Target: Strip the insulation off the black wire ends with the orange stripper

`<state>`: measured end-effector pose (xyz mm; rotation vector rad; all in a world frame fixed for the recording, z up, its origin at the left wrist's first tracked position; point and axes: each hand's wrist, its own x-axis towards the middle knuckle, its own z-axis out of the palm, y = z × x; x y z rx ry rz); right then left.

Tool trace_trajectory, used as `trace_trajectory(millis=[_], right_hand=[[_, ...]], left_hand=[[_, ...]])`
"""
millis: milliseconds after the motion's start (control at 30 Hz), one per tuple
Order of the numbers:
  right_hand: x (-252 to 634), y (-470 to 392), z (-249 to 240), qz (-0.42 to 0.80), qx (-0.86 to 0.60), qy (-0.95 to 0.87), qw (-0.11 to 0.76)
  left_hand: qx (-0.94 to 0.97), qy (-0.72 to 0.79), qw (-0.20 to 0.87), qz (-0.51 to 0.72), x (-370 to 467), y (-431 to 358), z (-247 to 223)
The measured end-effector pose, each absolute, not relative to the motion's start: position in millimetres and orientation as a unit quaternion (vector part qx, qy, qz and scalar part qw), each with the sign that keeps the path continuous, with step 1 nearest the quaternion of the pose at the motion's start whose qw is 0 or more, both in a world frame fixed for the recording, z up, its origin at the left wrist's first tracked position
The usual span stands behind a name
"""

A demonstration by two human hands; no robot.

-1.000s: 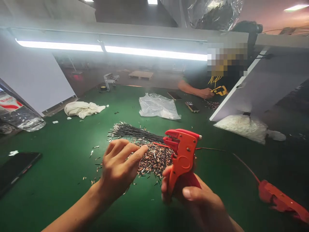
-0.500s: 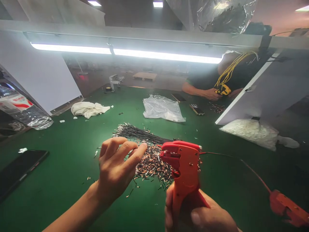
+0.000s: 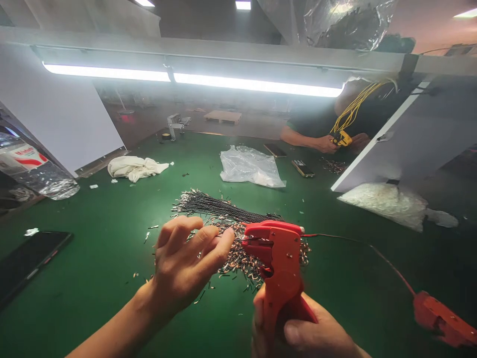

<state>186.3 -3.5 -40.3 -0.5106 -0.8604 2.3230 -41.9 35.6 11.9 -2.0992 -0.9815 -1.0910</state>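
Note:
My right hand (image 3: 309, 323) is wrapped round the handle of a red wire stripper (image 3: 283, 263), held upright with its jaws to the left. My left hand (image 3: 190, 253) pinches a thin black wire (image 3: 238, 240) between thumb and forefinger, and the wire's other end sits at the stripper's jaws. Behind my hands lies a bundle of black wires (image 3: 216, 205) with bare metal ends at the left. A heap of short black and copper scraps (image 3: 242, 261) spreads under the tool and fingertips.
On the green table (image 3: 112, 258) are a phone (image 3: 33, 263), white cloth (image 3: 136, 168), clear bag (image 3: 251, 166) and filled bag (image 3: 387, 201). A bottle (image 3: 33, 166) leans left. A red tool (image 3: 443, 318) lies right. Across the table, a person holds a yellow tool (image 3: 342, 139).
The red stripper in my right hand has shifted slightly left and down. My left fingertips have moved a little right and down, and the gap to the jaws is smaller.

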Motion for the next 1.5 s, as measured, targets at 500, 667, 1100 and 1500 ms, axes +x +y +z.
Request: trace_trajectory(millis=[500, 667, 1100, 1500], right_hand=[[183.7, -6.5, -40.6, 0.878, -0.221, -0.282, 0.318], [180.2, -9.0, -40.2, 0.874, -0.230, -0.300, 0.305], [166.8, -14.1, -50.0, 0.853, -0.246, -0.319, 0.331], [173.7, -13.2, -35.1, 0.868, -0.210, -0.302, 0.334]], left_hand=[[-0.788, -0.352, 0.304, -0.403, -43.8, 39.7, 14.0], [-0.784, -0.358, 0.313, -0.400, -43.8, 39.8, 14.2], [-0.812, -0.356, 0.298, -0.354, -43.7, 46.5, 1.0], [-0.814, -0.355, 0.284, -0.361, -42.5, 42.7, 6.9]])
